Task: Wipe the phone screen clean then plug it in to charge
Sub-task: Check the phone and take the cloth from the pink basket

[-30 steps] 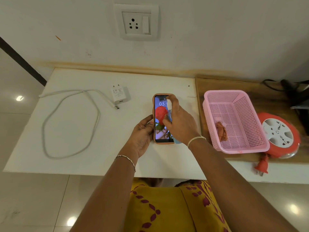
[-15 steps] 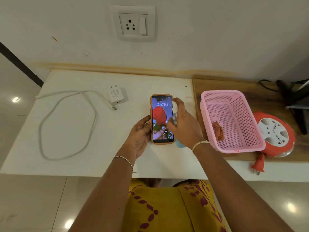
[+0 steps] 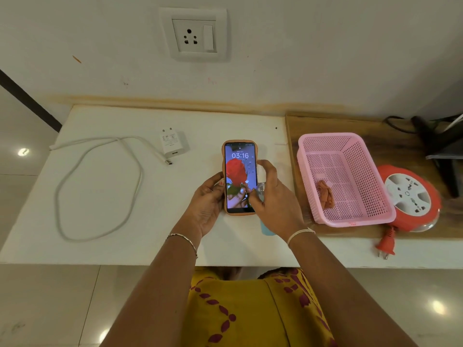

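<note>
left hand (image 3: pixel 206 204) grip: closed on phone (image 3: pixel 240 176) edge | right hand (image 3: pixel 271 199) grip: closed on small spray bottle (image 3: pixel 261 190) | phone on counter (image 3: pixel 105 251), screen lit

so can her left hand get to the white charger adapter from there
Probably yes: the left hand is on the orange-cased phone, and only bare white tabletop lies between it and the white charger adapter, up-left.

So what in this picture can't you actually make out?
- Head view: the item in the right hand; the fingers cover all but a pale top and a blue end.
- Head view: the print on the charger; too small to read.
- Head view: the dark gear at the right; cut off by the frame edge.
- Head view: the orange cloth in the pink basket; crumpled, so its shape is unclear.
</note>
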The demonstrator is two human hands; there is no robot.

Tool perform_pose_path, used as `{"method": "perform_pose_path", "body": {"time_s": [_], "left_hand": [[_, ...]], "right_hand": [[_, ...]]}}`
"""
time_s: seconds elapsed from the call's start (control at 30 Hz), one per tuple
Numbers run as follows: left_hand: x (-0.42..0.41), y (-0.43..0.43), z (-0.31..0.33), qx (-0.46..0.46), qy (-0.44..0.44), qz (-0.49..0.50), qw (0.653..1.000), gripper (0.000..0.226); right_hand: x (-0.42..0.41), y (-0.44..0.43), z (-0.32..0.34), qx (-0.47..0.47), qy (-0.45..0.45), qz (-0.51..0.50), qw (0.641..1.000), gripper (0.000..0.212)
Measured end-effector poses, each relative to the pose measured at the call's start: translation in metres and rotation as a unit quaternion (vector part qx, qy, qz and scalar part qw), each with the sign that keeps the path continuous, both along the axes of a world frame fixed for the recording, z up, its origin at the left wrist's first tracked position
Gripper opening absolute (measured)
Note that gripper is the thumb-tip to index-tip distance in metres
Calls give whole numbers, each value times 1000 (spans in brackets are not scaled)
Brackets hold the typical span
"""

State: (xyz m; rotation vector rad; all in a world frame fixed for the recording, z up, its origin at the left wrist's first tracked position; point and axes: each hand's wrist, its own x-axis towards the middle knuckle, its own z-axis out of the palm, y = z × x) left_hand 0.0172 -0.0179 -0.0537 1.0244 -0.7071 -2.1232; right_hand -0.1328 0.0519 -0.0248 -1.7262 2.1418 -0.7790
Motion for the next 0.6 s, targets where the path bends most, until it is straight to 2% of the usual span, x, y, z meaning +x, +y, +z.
{"method": "perform_pose_path", "body": {"time_s": [0.2,0.6], "left_hand": [[0,0,1,-1,1,7,1000,31],[0,2,3,-23,-10,-2,1000,29]], "right_hand": [[7,15,-3,2,-21,-5,1000,62],[16,29,-8,-4,5,-14,1000,54]]}}
